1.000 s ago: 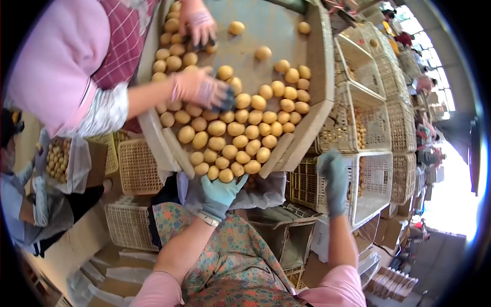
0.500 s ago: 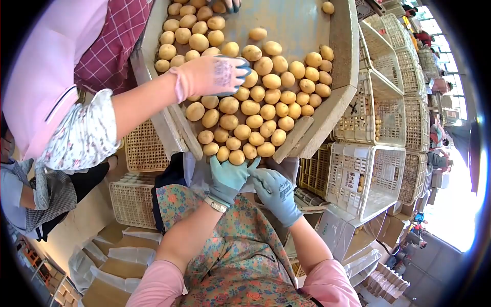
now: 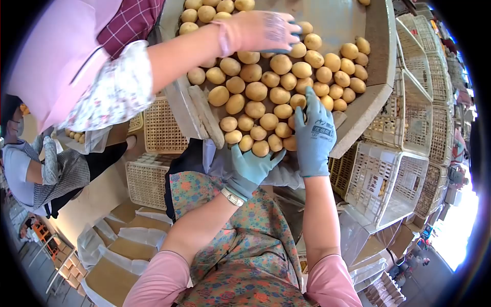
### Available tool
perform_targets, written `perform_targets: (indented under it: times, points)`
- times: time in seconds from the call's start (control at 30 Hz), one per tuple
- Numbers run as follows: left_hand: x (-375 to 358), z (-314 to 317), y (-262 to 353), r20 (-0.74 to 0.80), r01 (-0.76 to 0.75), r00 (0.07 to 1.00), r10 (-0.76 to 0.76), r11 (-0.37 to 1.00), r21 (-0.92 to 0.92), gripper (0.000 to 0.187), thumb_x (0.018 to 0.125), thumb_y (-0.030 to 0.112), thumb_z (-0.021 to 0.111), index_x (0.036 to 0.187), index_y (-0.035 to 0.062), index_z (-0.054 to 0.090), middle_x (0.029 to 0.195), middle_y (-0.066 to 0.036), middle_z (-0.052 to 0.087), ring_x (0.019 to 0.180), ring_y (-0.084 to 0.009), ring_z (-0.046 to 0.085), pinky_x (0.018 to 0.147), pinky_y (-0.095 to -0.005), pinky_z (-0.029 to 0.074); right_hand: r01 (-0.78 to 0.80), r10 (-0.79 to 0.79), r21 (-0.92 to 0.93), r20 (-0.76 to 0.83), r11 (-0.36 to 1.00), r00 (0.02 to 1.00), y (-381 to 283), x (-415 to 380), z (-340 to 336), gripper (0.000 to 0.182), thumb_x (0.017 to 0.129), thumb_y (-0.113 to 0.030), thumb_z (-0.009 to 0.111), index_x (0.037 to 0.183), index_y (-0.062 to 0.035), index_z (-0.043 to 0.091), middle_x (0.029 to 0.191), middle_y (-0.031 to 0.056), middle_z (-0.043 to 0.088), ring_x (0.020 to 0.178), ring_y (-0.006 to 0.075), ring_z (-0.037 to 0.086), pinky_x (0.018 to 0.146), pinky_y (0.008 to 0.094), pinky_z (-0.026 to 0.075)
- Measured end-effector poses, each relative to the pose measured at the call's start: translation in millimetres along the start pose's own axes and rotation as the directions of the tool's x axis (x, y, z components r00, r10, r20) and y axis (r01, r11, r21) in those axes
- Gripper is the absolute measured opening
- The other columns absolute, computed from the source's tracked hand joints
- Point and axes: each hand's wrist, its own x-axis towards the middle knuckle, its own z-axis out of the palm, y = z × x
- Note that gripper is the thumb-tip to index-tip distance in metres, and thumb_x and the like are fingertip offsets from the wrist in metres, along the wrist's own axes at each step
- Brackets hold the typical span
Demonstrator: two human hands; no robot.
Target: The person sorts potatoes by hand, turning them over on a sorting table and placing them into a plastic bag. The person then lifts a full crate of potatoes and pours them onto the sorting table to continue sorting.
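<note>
Many smooth, yellow-tan potatoes (image 3: 257, 91) lie together on a tapering sorting chute (image 3: 376, 97), crowded towards its narrow mouth. My left hand (image 3: 250, 168), in a blue-green glove, is at the mouth with its fingers apart, touching or just below the front potatoes; some fingertips are hidden under them. My right hand (image 3: 316, 138), in a grey-blue glove, lies over the right side of the pile with fingers stretched out and thumb apart. It touches potatoes there without gripping one. Another person's gloved hand (image 3: 263, 31) reaches across the pile from the left.
Stacked plastic crates (image 3: 373, 179) stand along the right. More crates (image 3: 166, 125) are left of the chute. Cardboard boxes with white liners (image 3: 120, 256) lie at the lower left. Another person (image 3: 48, 169) is at the far left.
My right hand has moved from beside my left hand up and forward onto the potatoes, its fingers now extended. The other person's hand has shifted farther up the chute. The whole view has shifted.
</note>
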Motion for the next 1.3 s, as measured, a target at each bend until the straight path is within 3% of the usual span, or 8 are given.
perform_targets:
  times: [0.37,0.47,0.53,0.7,0.9,1.0,1.13,1.3]
  points:
    - [2.2,-3.7,2.5,-0.017,-0.003,1.0,0.004,0.998,0.067,0.082,0.102,0.067,0.039,0.165,0.0161,0.026,0.17,-0.013,0.03,0.155,-0.0404,0.032,0.123,-0.0686,0.028,-0.028,0.025,0.037,0.095,0.999,0.995,5.2,-1.8,17.8,0.065,0.093,-0.018,0.071,0.153,-0.0136,0.048,0.135,0.0101,0.065,0.109,0.0307,0.066,0.093,0.0432,0.057]
    - [3.1,-10.8,1.7,-0.017,0.001,1.0,0.0,0.999,0.054,0.083,0.102,0.068,0.039,0.165,0.0165,0.027,0.17,-0.013,0.029,0.155,-0.0397,0.032,0.123,-0.068,0.028,0.021,-0.018,-0.064,0.056,0.998,0.998,0.1,-1.8,18.8,0.067,0.092,-0.018,0.072,0.154,-0.0132,0.047,0.135,0.0105,0.065,0.109,0.0308,0.066,0.093,0.0427,0.057]
    - [3.4,-13.6,1.8,-0.014,0.002,1.0,-0.001,0.999,0.049,0.083,0.101,0.069,0.039,0.165,0.0168,0.027,0.169,-0.013,0.03,0.154,-0.0395,0.033,0.124,-0.0674,0.028,-0.009,0.031,-0.151,0.148,0.989,0.989,-7.8,2.0,13.1,0.068,0.093,-0.016,0.07,0.156,-0.0128,0.045,0.133,0.0118,0.066,0.111,0.0309,0.067,0.093,0.0428,0.058]
    - [1.5,-11.3,1.2,-0.045,0.008,0.999,-0.008,1.0,-0.002,0.083,0.101,0.069,0.039,0.164,0.0168,0.027,0.169,-0.013,0.031,0.153,-0.0405,0.034,0.123,-0.0671,0.031,-0.004,0.031,-0.159,0.167,0.987,0.985,-4.4,12.0,20.7,0.068,0.094,-0.014,0.065,0.158,-0.017,0.043,0.13,0.0119,0.066,0.114,0.0324,0.066,0.095,0.0444,0.056]
    - [-0.4,-8.8,1.7,-0.049,-0.006,0.999,0.006,1.0,0.019,0.081,0.102,0.067,0.039,0.164,0.0165,0.028,0.168,-0.013,0.032,0.151,-0.0417,0.036,0.122,-0.0676,0.033,0.016,-0.021,0.032,0.176,0.999,0.984,9.2,16.4,17.8,0.071,0.088,-0.013,0.068,0.156,-0.0114,0.047,0.117,0.0151,0.068,0.105,0.0324,0.068,0.091,0.0446,0.057]
    - [-0.6,-10.0,2.9,-0.074,-0.003,0.997,0.007,0.999,0.047,0.08,0.102,0.066,0.04,0.164,0.0164,0.029,0.168,-0.013,0.033,0.151,-0.0412,0.038,0.122,-0.0678,0.033,-0.065,0.04,0.193,0.134,0.979,0.99,11.7,10.1,16.0,0.074,0.084,-0.015,0.071,0.155,-0.011,0.049,0.11,0.0151,0.068,0.101,0.0322,0.067,0.09,0.045,0.056]
    - [0.6,-16.9,3.5,-0.026,0.007,1.0,-0.006,0.999,0.045,0.079,0.102,0.065,0.039,0.163,0.0162,0.03,0.167,-0.013,0.034,0.151,-0.0393,0.038,0.12,-0.0674,0.036,0.012,0.014,0.326,-0.077,0.945,0.997,-3.3,-18.7,4.5,0.071,0.085,-0.011,0.072,0.153,-0.0095,0.052,0.121,0.0155,0.07,0.106,0.0337,0.068,0.093,0.0456,0.055]
    - [-0.1,-19.5,3.5,-0.035,0.017,0.999,-0.016,0.999,0.034,0.08,0.102,0.068,0.037,0.164,0.0168,0.031,0.168,-0.013,0.034,0.152,-0.0384,0.036,0.119,-0.0644,0.036,0.039,-0.011,0.355,-0.08,0.934,0.997,-2.9,-42.7,5.1,0.07,0.085,-0.011,0.073,0.151,-0.0081,0.053,0.125,0.0163,0.07,0.106,0.0348,0.069,0.095,0.0461,0.054]
